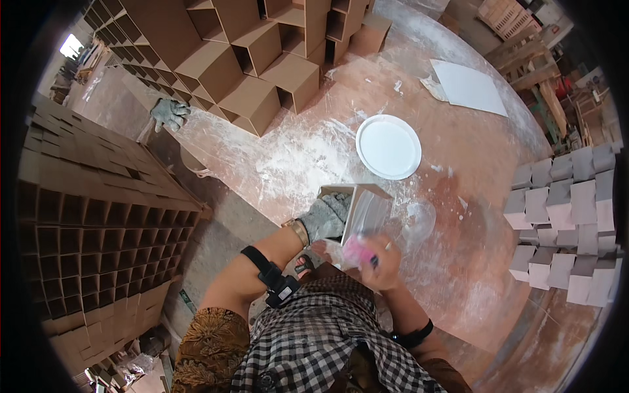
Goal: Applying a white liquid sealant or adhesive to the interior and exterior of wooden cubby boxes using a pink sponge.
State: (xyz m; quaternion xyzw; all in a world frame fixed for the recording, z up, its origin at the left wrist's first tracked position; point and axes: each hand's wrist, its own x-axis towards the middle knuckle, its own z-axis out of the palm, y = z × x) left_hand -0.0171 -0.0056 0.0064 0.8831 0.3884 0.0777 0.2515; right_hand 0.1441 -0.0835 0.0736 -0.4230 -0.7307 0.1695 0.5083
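My left hand (pixel 327 216), in a grey knit glove, reaches inside an open-ended cardboard box (pixel 362 216) and holds it up over the table edge. The box's outer face, turned to the right, carries streaks of a whitish coating. My bare right hand (pixel 383 263) is closed round a pink tool (pixel 357 250) right beside the lower edge of that face. Motion blurs the tool, so its exact kind is unclear. Beyond the box, a round white shallow dish (pixel 389 147) with pale contents sits on the table.
Open cardboard boxes (pixel 255 98) are stacked at the far left of the white-smeared table (pixel 472 262). A loose grey glove (pixel 169 114) lies near them. A tall stack of boxes (pixel 105 229) stands left. White sheet (pixel 468 86) lies far right; white-faced boxes (pixel 563 216) pile up at right.
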